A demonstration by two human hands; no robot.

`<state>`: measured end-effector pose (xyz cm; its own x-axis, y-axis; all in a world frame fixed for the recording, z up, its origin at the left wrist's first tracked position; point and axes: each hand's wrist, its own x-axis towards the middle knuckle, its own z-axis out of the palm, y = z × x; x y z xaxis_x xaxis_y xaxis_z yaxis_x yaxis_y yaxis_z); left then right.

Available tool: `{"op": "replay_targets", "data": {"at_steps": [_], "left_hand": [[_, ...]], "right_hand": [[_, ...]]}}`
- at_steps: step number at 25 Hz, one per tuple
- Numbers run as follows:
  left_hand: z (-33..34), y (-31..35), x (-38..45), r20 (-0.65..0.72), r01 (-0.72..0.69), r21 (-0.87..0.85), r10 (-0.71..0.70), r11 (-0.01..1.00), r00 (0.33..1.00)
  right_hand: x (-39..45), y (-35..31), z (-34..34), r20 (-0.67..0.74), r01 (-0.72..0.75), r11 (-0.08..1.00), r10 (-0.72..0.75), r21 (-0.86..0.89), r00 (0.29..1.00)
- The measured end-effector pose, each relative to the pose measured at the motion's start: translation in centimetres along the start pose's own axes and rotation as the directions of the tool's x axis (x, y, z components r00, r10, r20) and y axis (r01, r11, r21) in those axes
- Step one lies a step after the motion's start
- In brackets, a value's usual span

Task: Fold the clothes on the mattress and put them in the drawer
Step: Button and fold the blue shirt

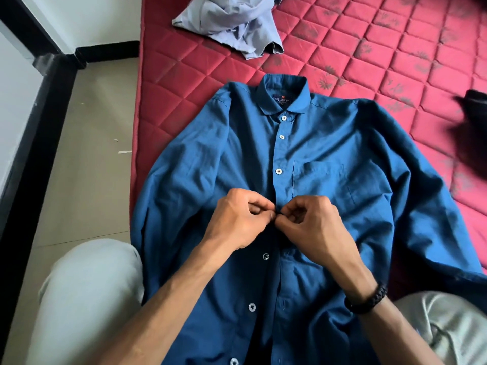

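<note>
Head view: a dark blue button-up shirt [303, 180] lies face up and spread flat on the red quilted mattress [395, 48], collar at twelve o'clock, hem at six o'clock toward the person. Its long axis, the button placket, runs straight from twelve to six between the two hands. The left hand [237, 219] and the right hand [313, 222] meet on that line at mid-chest, both with fingers curled, each pinching the placket edge on its own side; thumbs and forefingers nearly touch, seemingly working a button through its hole. Three buttons above, toward twelve, look fastened; those below, toward six, sit open with the front gaping.

Judging from this, buttoning is under way and folding has not begun. The next button lies just toward six o'clock from the hands, slightly on the left hand's side, equally within reach of both.

A crumpled light blue garment [232, 22] waits at eleven o'clock on the mattress, well apart. No drawer is visible.
</note>
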<state>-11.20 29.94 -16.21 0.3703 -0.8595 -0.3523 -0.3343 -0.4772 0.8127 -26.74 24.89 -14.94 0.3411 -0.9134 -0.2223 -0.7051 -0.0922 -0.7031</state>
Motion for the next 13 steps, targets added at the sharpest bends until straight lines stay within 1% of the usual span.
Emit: {"op": "replay_targets", "data": {"at_steps": [3,6,8,11,13], "left_hand": [[-0.1,-0.1,-0.1,0.030,0.035,-0.065,-0.033,0.997,0.999],[0.1,-0.3,-0.1,0.037,0.050,-0.127,-0.045,0.991,0.998],[0.1,-0.4,-0.1,0.032,0.063,-0.139,-0.059,0.988,0.998],[0.0,-0.4,0.0,0.030,0.070,-0.143,-0.067,0.987,0.997],[0.0,-0.5,0.2,0.038,0.073,-0.143,-0.068,0.987,0.997]], "right_hand": [[0.3,0.5,-0.2,0.074,-0.020,0.996,0.013,0.091,0.997],[0.7,1.1,-0.4,0.154,-0.099,0.968,0.064,0.231,0.986],[0.8,1.1,-0.5,0.199,-0.158,0.932,0.095,0.326,0.975],[1.0,1.1,-0.9,0.303,-0.266,0.843,0.129,0.468,0.944],[1.1,1.1,-0.9,0.323,-0.289,0.815,0.133,0.503,0.937]]}}
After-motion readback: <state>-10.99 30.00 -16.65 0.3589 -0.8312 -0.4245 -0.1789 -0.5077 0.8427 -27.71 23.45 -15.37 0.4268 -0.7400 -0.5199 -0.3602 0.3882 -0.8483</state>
